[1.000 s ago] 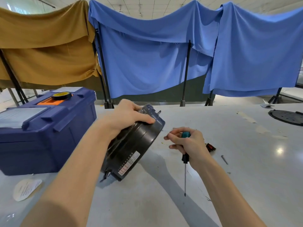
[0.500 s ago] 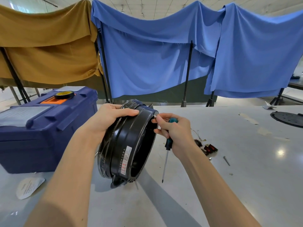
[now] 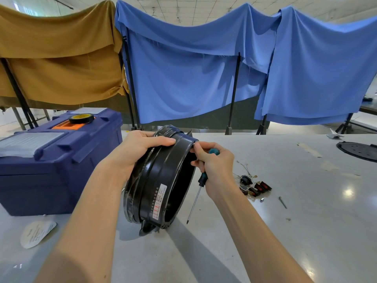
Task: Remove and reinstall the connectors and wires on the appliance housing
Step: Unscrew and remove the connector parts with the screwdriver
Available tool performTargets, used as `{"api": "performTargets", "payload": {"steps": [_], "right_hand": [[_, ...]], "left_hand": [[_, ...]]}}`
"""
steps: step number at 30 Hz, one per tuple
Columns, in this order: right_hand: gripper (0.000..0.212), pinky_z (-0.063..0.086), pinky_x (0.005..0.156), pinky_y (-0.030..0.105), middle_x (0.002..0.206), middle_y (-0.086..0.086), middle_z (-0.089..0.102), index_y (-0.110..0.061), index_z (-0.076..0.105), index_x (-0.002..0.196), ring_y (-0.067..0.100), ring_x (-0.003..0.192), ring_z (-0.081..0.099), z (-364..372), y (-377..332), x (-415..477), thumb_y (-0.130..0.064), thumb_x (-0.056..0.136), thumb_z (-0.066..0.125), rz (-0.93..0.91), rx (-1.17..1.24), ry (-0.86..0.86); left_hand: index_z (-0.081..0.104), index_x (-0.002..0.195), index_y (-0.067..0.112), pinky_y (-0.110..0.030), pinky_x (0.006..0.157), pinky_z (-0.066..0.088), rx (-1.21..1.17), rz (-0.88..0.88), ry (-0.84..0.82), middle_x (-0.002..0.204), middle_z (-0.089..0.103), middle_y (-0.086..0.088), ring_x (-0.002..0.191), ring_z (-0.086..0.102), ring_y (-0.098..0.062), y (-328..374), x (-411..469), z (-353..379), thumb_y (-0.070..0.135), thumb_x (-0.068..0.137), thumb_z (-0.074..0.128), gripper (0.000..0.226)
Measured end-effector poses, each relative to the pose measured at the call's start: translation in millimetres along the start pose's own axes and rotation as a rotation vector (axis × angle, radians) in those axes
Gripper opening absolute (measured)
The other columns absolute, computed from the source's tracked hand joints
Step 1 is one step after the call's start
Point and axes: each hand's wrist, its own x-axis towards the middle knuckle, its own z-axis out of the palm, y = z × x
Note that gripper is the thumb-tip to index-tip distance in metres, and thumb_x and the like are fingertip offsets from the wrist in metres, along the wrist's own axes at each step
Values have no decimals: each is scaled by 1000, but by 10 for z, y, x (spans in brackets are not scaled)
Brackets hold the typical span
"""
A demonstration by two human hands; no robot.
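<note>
Grey table [image 3: 306, 231], blue drapes [image 3: 183, 78], black housing [image 3: 155, 180]

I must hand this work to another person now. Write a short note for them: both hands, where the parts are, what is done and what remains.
Left hand grips the top rim of the black housing, which stands on edge on the table.
Right hand holds the screwdriver, tip down, with fingertips at the housing rim.
Done: connectors and wires lie loose on the table, right of the housing.
Left: reinstall them.
</note>
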Motion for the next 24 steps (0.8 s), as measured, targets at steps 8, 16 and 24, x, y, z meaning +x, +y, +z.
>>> {"api": "performTargets", "payload": {"steps": [8,16,24], "right_hand": [[4,55,51,21,69,10,65,-2,68,82,7,34,39,22,24,-27,-2,85,70,49,109,39],[12,61,63,29,58,8,62,-3,71,90,7,33,35,-63,-40,-155,7,87,64,79,108,18],[23,59,58,26,79,11,64,-3,69,100,6,37,36,-317,-166,-142,12,86,57,277,199,-102]], "left_hand": [[77,87,10,-36,66,57,38,0,14,90,74,-18,74,72,-31,4,-1,34,34,47,87,47],[76,88,9,-32,60,58,99,37,67,85,75,-15,71,73,-29,7,5,94,25,69,83,25],[71,87,18,-15,46,49,286,117,75,70,74,1,63,71,-12,76,50,370,27,76,79,17]]}}
